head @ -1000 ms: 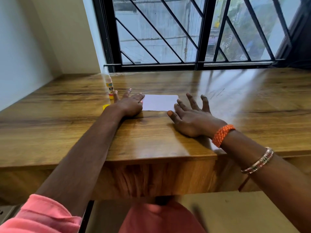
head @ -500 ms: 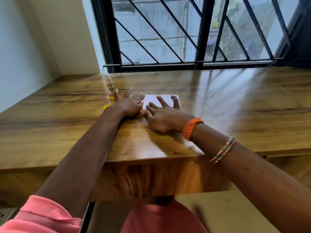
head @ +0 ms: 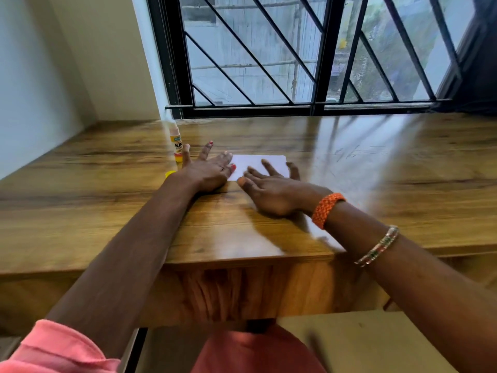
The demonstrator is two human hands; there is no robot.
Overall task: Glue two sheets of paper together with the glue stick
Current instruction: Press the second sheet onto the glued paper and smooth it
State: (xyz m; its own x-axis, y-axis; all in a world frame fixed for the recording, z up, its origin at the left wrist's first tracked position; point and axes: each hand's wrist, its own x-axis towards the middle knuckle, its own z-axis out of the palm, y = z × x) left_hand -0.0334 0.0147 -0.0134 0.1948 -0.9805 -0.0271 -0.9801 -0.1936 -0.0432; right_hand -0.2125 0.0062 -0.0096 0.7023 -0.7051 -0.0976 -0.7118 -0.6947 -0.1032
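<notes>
A white sheet of paper (head: 256,163) lies flat on the wooden desk (head: 242,227); whether it is one sheet or two stacked I cannot tell. My left hand (head: 207,170) rests flat on its left edge, fingers spread. My right hand (head: 271,188) lies palm down on the paper's near side, fingers spread across it. An uncapped glue stick (head: 176,145) with a yellow base stands upright just left of my left hand. Its yellow cap (head: 170,173) peeks out beside my left wrist.
A barred window (head: 309,57) runs along the desk's far edge. A white wall (head: 40,76) closes off the left side. The desk's front edge (head: 242,261) is below my forearms.
My right hand came in from the right onto the paper, then slid a little right and back across it. My left hand stayed on the paper's left edge.
</notes>
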